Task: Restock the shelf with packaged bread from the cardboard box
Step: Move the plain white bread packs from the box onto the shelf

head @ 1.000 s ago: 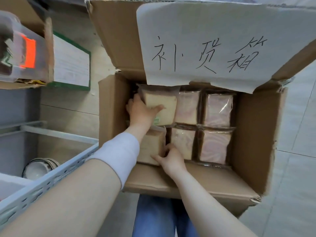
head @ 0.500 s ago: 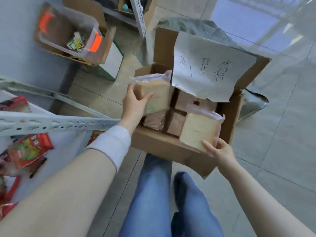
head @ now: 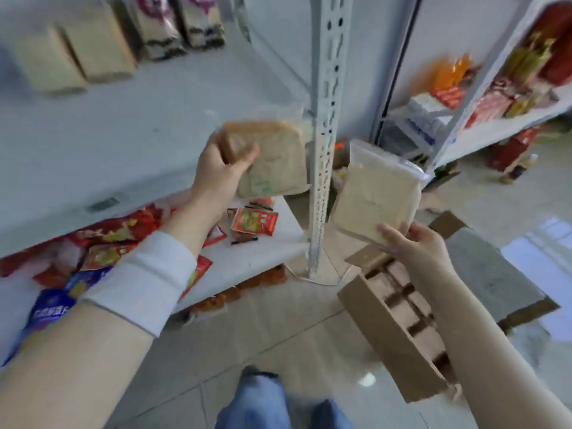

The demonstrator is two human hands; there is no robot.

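Left hand grips bread pack over shelf; right hand pinches another pack above cardboard box.

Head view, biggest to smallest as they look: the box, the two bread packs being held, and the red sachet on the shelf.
1. Box
2. Right pack and left pack: too alike to rank
3. Red sachet

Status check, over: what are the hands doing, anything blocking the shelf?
Left hand grips darker clear-wrapped bread pack. Right hand holds paler bread pack. White perforated shelf post stands between them.
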